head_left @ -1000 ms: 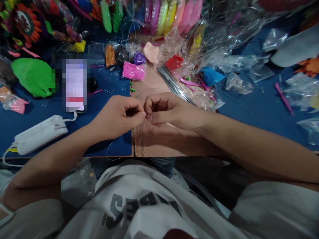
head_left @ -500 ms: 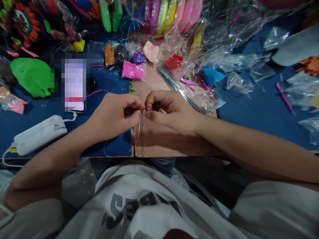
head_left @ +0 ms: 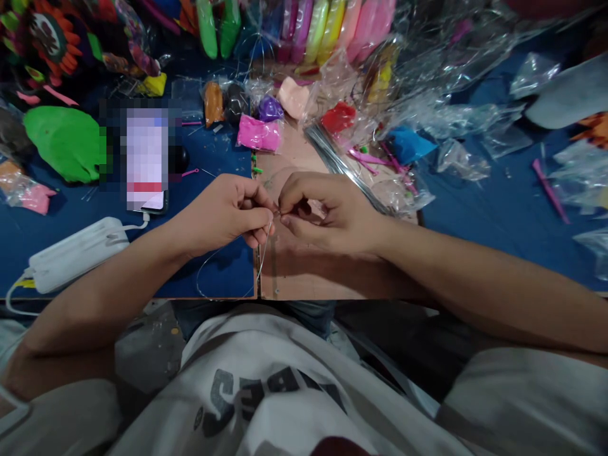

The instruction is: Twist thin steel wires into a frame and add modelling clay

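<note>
My left hand (head_left: 237,212) pinches a thin silvery wire (head_left: 261,261) between thumb and forefinger, over the seam between the blue and tan table surfaces. From those fingers the wire hangs down and bends in a loose loop to the left, near the table's front edge. My right hand (head_left: 327,209) meets it fingertip to fingertip, thumb and forefinger pinched on the wire's end. The tiny part between the fingertips is mostly hidden. Just behind my right hand lies a bundle of straight metal wires (head_left: 339,161) on the tan board (head_left: 304,275).
At left are a phone (head_left: 147,158), a white power bank (head_left: 78,253) on a cable and a green clay lump (head_left: 66,142). Behind my hands lie bagged clay pieces, among them a pink one (head_left: 259,133). Plastic bags and a purple tool (head_left: 550,190) are at right.
The lower fingers of my left hand now show beneath its thumb. My right fingertips have shifted slightly, still pinching. The whole view has moved a little to the right.
</note>
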A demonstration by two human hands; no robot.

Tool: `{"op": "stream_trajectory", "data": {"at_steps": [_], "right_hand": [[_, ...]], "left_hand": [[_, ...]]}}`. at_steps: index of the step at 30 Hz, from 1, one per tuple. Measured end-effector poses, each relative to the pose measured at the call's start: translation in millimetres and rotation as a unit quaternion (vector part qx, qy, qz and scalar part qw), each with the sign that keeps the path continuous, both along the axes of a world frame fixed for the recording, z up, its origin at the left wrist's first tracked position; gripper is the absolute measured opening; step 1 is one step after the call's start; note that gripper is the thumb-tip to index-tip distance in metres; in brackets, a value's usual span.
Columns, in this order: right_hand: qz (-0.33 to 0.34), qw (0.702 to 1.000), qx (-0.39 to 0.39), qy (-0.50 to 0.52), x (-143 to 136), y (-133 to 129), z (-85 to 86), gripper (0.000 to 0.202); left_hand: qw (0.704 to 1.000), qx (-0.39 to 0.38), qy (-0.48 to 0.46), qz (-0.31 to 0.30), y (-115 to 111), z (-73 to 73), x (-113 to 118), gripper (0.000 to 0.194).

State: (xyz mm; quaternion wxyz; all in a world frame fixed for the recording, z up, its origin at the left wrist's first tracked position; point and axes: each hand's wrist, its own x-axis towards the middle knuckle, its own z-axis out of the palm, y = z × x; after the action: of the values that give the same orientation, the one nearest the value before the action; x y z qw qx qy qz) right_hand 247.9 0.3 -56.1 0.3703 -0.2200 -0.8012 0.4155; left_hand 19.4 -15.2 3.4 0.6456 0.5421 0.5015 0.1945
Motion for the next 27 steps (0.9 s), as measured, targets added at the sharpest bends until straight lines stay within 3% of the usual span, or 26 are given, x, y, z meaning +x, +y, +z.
{"op": "stream_trajectory", "data": {"at_steps": [3, 6, 8, 9, 12, 14, 16, 21, 27], "right_hand": [[0.021, 0.984, 0.172, -0.028, 6, 8, 1.9, 0.005], [0.033, 0.922, 0.374, -0.097, 14, 14, 4.6, 0.016], [0.037, 0.892, 0.423, -0.152, 18, 17, 5.0, 0.023], [0.028, 0.891, 0.421, -0.167, 20, 18, 4.7, 0.024], [-0.046, 0.933, 0.331, -0.131, 19, 15, 4.4, 0.012], [-0.100, 0.969, 0.207, -0.088, 15, 9, 7.2, 0.005], [-0.128, 0.987, 0.071, -0.067, 10, 2, 12.7, 0.008], [-0.109, 0.982, -0.151, -0.034, -3, -11, 24.6, 0.022], [-0.120, 0.967, -0.226, 0.009, -11, -17, 29.9, 0.028]], "left_hand": [[0.998, -0.058, -0.020, -0.021, 0, -0.2, -1, 0.010], [0.990, -0.119, -0.051, -0.053, 0, -2.5, -2, 0.009], [0.987, -0.138, -0.061, -0.062, 1, -3.8, -3, 0.009], [0.987, -0.134, -0.061, -0.060, 2, -4.2, -3, 0.008], [0.996, -0.077, -0.048, -0.012, 4, -3.6, -4, 0.008], [0.998, -0.017, -0.040, 0.036, 4, -2.2, -3, 0.009], [0.996, 0.048, -0.025, 0.073, 2, -0.8, -1, 0.011], [0.982, 0.166, 0.055, 0.075, -9, -2.3, 3, 0.005], [0.956, 0.264, 0.112, 0.060, -17, -11.9, 3, 0.010]]}}
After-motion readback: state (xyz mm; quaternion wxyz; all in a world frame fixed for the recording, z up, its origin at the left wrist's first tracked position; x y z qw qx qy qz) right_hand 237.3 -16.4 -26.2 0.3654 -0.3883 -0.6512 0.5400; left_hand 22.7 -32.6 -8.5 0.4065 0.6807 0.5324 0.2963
